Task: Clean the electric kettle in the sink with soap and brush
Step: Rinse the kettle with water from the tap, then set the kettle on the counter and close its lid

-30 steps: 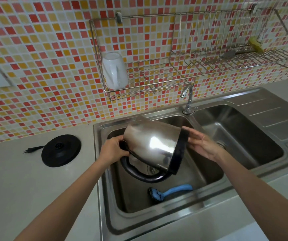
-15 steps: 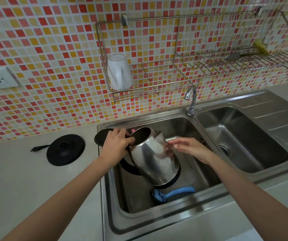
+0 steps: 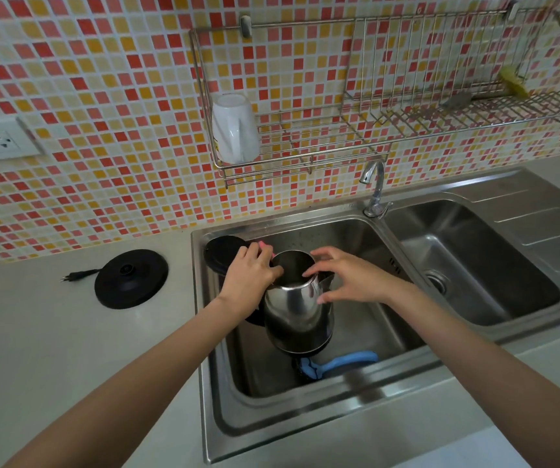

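A steel electric kettle (image 3: 299, 315) with a black base ring stands upright over the left basin of the steel sink (image 3: 366, 231), its lid (image 3: 223, 253) swung open to the left. My left hand (image 3: 250, 275) grips the kettle at the top of its black handle. My right hand (image 3: 346, 276) rests with spread fingers at the kettle's rim and spout side, fingertips touching the metal. A blue-handled brush (image 3: 342, 361) lies on the basin floor just in front of the kettle. No soap is visible.
The kettle's black power base (image 3: 132, 278) with its plug sits on the counter left of the sink. A tap (image 3: 375, 190) stands behind the basins. A wall rack (image 3: 305, 153) holds an upturned white mug (image 3: 233, 130). The right basin (image 3: 474, 265) holds nothing.
The kettle went from lying tilted on its side, base toward me, to standing upright with its mouth up. My right hand shifted from the base to the rim.
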